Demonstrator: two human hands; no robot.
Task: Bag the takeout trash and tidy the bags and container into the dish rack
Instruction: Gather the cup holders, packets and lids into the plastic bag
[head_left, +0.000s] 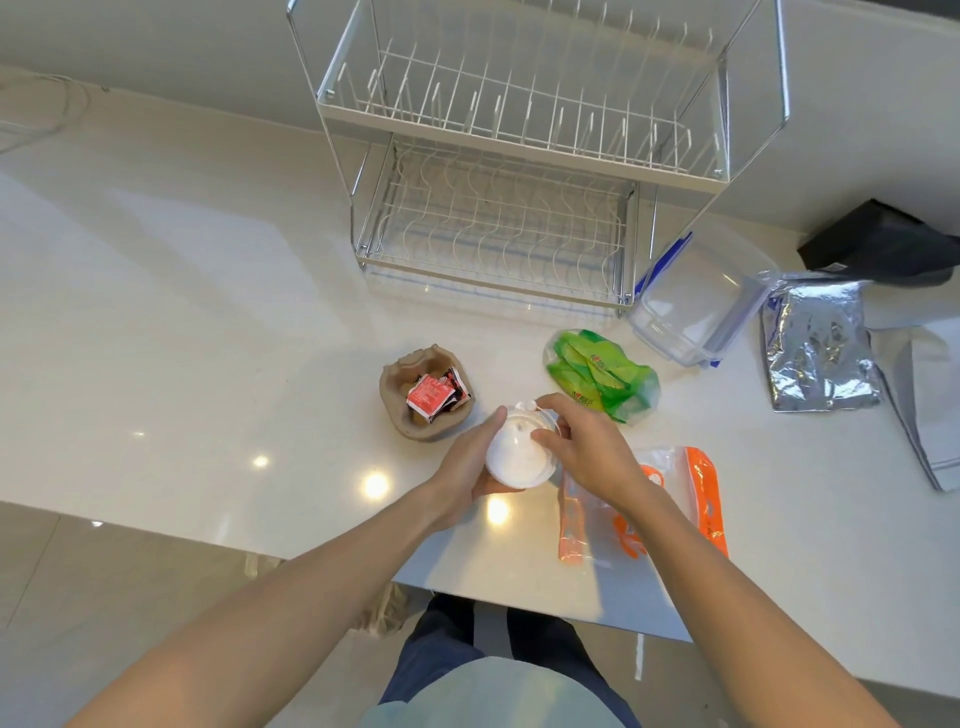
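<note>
Left hand (470, 462) cupping white cup (517, 457), right hand (582, 447) perhaps pinching lid

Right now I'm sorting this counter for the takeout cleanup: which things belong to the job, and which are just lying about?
Part of the job:
white lidded cup, held in left hand and right hand
pulp cup carrier with sauce packets
green bag
orange zip bag
clear container
dish rack

Lying about:
silver foil pouch
black object
</note>
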